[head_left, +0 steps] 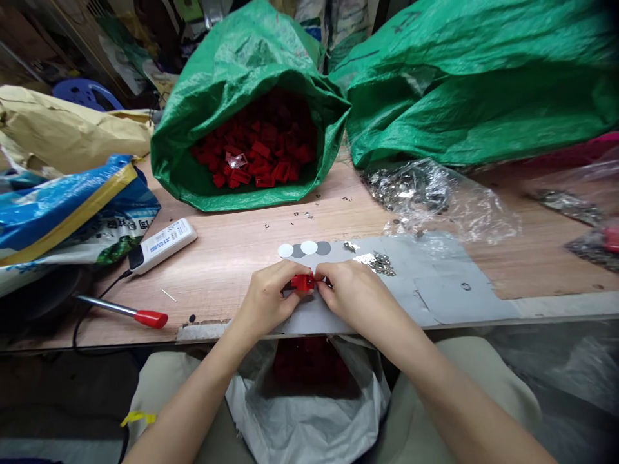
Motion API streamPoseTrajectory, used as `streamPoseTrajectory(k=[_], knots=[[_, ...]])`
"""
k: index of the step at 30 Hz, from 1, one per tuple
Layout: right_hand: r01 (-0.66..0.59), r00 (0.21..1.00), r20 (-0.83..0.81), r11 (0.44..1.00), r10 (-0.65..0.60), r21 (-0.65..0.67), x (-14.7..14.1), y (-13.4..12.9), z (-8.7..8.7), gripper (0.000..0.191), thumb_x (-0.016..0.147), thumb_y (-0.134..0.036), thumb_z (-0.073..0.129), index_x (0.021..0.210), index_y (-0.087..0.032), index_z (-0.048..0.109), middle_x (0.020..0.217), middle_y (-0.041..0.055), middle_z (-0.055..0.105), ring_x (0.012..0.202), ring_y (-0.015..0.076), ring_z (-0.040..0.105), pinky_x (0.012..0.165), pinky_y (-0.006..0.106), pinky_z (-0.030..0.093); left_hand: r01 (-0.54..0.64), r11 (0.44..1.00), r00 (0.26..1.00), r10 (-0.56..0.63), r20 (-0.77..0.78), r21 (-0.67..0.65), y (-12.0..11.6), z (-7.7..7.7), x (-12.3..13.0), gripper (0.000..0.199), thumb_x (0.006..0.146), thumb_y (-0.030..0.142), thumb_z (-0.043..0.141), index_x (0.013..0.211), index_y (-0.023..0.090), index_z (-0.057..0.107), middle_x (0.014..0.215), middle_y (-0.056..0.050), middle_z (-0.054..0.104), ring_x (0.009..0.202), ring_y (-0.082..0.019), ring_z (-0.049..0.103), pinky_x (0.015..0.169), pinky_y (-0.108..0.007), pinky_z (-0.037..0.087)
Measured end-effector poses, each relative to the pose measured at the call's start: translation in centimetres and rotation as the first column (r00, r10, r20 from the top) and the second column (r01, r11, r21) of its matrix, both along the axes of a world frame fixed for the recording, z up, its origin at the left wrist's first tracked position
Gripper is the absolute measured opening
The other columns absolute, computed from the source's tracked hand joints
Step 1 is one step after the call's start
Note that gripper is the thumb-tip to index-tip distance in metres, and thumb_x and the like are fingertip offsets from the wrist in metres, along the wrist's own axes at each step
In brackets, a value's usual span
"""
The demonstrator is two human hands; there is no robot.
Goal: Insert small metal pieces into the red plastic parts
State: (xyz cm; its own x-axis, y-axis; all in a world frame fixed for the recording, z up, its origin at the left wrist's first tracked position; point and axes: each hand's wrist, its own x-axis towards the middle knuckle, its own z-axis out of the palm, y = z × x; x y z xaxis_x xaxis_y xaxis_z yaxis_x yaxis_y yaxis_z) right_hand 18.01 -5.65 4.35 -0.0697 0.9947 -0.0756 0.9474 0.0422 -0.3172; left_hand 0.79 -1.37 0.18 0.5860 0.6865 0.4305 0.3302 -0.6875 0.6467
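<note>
Between my two hands, just above the grey mat (pixel 309 316), is a small red plastic part (pixel 302 282). My left hand (pixel 271 293) pinches it from the left with thumb and fingers. On its right side, the fingertips of my right hand (pixel 345 288) are pressed together against it; whether they hold a tiny metal piece cannot be made out. A pile of small metal pieces (pixel 382 263) lies on the mat beyond my right hand. White and grey discs (pixel 309 247) form a row behind the red part.
A green sack (pixel 217 84) full of red plastic parts (pixel 261 154) lies open at the back. Clear bags of metal pieces (pixel 416 187) sit to the right. A white power device (pixel 164 245) and a red-tipped lever (pixel 151 318) are on the left. Below the table edge hangs an open whitish bag (pixel 309 425).
</note>
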Motion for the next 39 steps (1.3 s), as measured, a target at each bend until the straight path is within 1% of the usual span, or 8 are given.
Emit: streamPoseTrajectory(k=[6,10,17,25,31,35,37,39], knots=[[-0.047,0.994,-0.098,0.999,0.048,0.008,1.1,0.2,-0.4,0.017,0.087,-0.014,0.059,0.078,-0.019,0.073,0.073,0.0047,0.073,0.069,0.0191,0.064,0.062,0.028,0.033,-0.009,1.0,1.0,0.009,-0.002,-0.007,0.0,0.2,0.0,0.017,0.085,0.016,0.068,0.101,0.02,0.065,0.092,-0.002,0.072,0.083,-0.016,0.068,0.073,-0.026,0.051],[-0.082,0.967,-0.244,0.997,0.078,-0.009,2.1,0.1,-0.6,0.016,0.088,-0.016,0.061,0.088,-0.022,0.076,0.078,0.0019,0.075,0.074,0.0175,0.066,0.065,0.025,0.037,-0.03,0.995,0.999,0.031,0.011,-0.1,-0.1,0.1,-0.2,0.019,0.083,0.017,0.071,0.101,0.02,0.066,0.096,-0.004,0.073,0.087,-0.017,0.068,0.074,-0.026,0.053],[-0.013,1.0,-0.026,0.998,0.014,0.055,1.4,-0.9,-1.0,0.02,0.091,-0.022,0.057,0.097,-0.024,0.076,0.083,0.0042,0.076,0.077,0.0218,0.069,0.065,0.028,0.036,-0.042,0.986,0.998,0.048,0.035,-0.158,-0.3,-0.1,-0.2,0.021,0.082,0.018,0.073,0.103,0.019,0.067,0.1,-0.006,0.073,0.093,-0.018,0.069,0.079,-0.028,0.056],[-0.029,0.998,0.056,0.997,0.025,0.071,1.0,-0.8,-1.0,0.017,0.091,-0.02,0.057,0.092,-0.023,0.074,0.079,0.0037,0.076,0.072,0.021,0.067,0.059,0.03,0.03,-0.035,0.991,0.999,0.039,0.03,-0.128,-0.2,-0.2,-0.1,0.021,0.084,0.018,0.072,0.105,0.02,0.067,0.1,-0.005,0.073,0.093,-0.018,0.069,0.081,-0.028,0.055],[-0.063,0.995,0.081,0.997,0.059,0.041,0.3,-0.6,-0.5,0.021,0.09,-0.015,0.053,0.091,-0.021,0.073,0.079,0.0052,0.075,0.072,0.0217,0.067,0.06,0.031,0.03,-0.011,0.995,1.0,0.011,-0.005,-0.098,0.1,0.7,0.0,0.018,0.084,0.015,0.07,0.101,0.019,0.067,0.097,-0.004,0.074,0.089,-0.017,0.069,0.08,-0.028,0.053],[-0.084,0.996,-0.035,0.995,0.086,0.046,0.9,-0.1,-0.5,0.019,0.088,-0.013,0.055,0.086,-0.019,0.074,0.077,0.0056,0.074,0.073,0.0207,0.066,0.063,0.029,0.034,0.008,0.989,0.999,-0.013,-0.032,-0.147,0.3,0.9,0.1,0.018,0.082,0.015,0.071,0.099,0.02,0.068,0.095,-0.003,0.073,0.087,-0.017,0.067,0.078,-0.027,0.051],[-0.093,0.981,-0.169,0.995,0.095,0.021,1.7,0.2,-0.6,0.017,0.086,-0.013,0.057,0.084,-0.018,0.074,0.075,0.0043,0.073,0.071,0.0185,0.065,0.063,0.027,0.036,-0.006,0.973,1.0,0.008,0.006,-0.231,0.2,0.7,0.2,0.019,0.081,0.018,0.073,0.099,0.019,0.067,0.097,-0.004,0.073,0.088,-0.018,0.067,0.079,-0.028,0.052],[-0.112,0.932,-0.346,0.994,0.108,0.008,2.7,0.3,-0.7,0.015,0.087,-0.017,0.058,0.084,-0.018,0.073,0.074,0.003,0.071,0.067,0.0161,0.063,0.061,0.025,0.039,-0.011,0.928,0.991,0.06,0.119,-0.373,0.1,0.4,0.2,0.023,0.079,0.021,0.075,0.1,0.019,0.065,0.098,-0.005,0.072,0.091,-0.019,0.068,0.081,-0.029,0.054]])
